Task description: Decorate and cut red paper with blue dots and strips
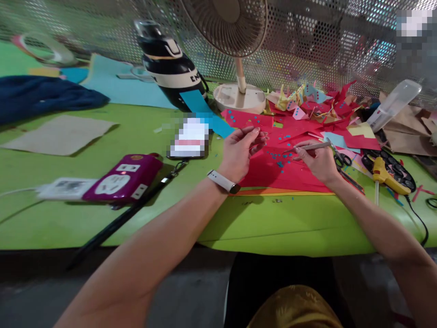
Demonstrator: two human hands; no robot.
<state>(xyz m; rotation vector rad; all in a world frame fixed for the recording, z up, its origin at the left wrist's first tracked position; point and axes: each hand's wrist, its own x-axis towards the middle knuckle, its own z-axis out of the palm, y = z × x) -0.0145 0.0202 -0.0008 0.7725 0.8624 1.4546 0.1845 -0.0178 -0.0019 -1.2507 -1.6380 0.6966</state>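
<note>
while, in the head view, the right hand (319,160) pinches a slim tool (320,146) beside blue bits (280,164) at three o'clock, the left hand (240,152) curls apart, its grip unclear; the fan (235,41) at twelve, if running, could scatter them.

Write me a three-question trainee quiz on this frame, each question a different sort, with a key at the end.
1. Which hand holds the thin tool?
2. True or false: the yellow glue gun lies to the right of the red paper.
3. Fill in the colour: small ____ pieces are scattered over the red paper.

Key: 1. The right hand. 2. True. 3. Blue.
</note>
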